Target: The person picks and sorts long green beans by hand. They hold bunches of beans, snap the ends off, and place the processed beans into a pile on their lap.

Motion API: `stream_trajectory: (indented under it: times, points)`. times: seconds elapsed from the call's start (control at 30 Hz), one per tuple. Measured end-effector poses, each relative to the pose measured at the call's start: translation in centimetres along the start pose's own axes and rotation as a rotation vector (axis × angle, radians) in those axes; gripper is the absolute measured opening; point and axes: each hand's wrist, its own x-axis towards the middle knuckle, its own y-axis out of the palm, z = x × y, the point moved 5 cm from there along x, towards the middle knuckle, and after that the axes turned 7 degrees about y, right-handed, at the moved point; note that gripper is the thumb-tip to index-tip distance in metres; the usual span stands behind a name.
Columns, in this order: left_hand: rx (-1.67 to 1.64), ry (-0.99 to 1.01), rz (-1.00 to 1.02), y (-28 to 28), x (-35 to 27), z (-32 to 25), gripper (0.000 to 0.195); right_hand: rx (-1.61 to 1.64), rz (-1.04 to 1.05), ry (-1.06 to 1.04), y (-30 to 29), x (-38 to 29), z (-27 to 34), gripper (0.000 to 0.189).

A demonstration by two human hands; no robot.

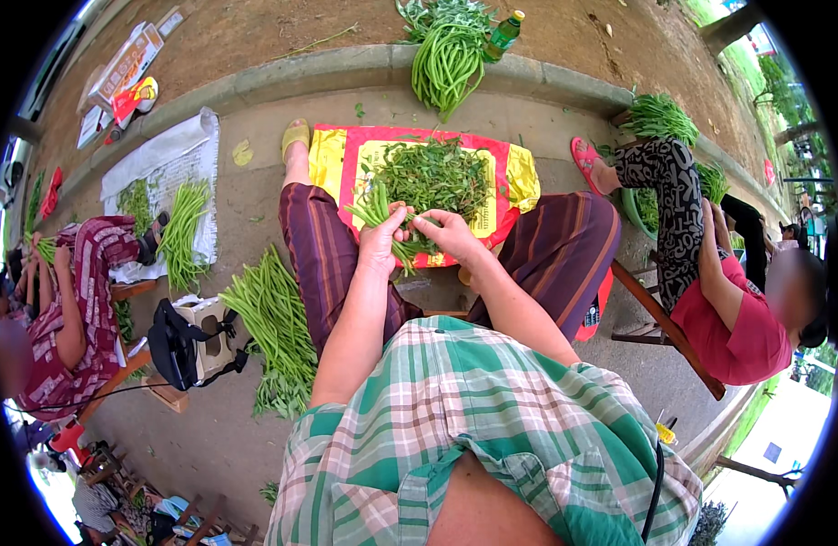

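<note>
My left hand (383,239) is closed around a small bunch of green leafy vegetable stems (372,208). Close beside it, my right hand (448,233) has thumb and fingertips pinched together near the bunch; whether a leaf or stem is between them is too small to tell. Both hands are over the near edge of a red and yellow plastic sheet (331,160) lying between my knees. A heap of plucked green leaves (432,174) covers the sheet's middle. On the ground left of my leg lies a large pile of long stems (275,321).
A bundle of long stems (446,68) and a green bottle (504,37) rest by the concrete kerb (337,67). Seated people are on both sides. A bag and plastic stool (207,334) stand left, near a white woven sack (186,147) bearing greens.
</note>
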Motion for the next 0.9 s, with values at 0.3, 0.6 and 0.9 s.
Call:
stream_trajectory:
  times: [0.3,0.6,0.9]
  points:
    - [0.302,0.207,-0.167,-0.8,-0.3,-0.6,0.02,-0.36,-0.189,-0.204,-0.2,0.0,0.6,0.023]
    - [0.326,0.237,-0.221,-1.1,-0.2,-0.3,0.016,-0.675,-0.344,-0.429,0.3,-1.7,2.5,0.02]
    - [0.214,0.213,-0.135,0.1,-0.5,0.1,0.016,-0.184,-0.448,-0.024,-0.4,-0.1,0.5,0.017]
